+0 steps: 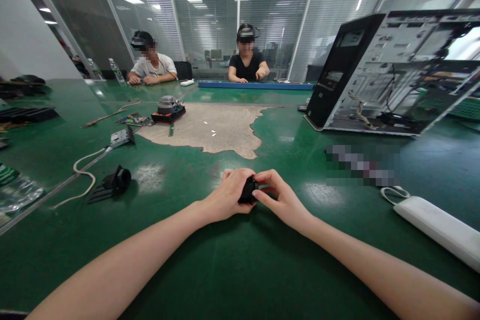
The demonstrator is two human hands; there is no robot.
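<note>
Over the green table mat, a small black part is held between both hands; its exact kind is hard to make out. My left hand wraps round its left side, fingers closed. On its right side, my right hand pinches it with thumb and fingertips. Much of the part is covered by the fingers. To the left lies another black plastic piece with a round ring and flat slats.
An open computer case stands at the right. Nearer are a white power strip and a blurred item. At left lie a metal box, a cable and a plastic bottle. Two people sit across the table.
</note>
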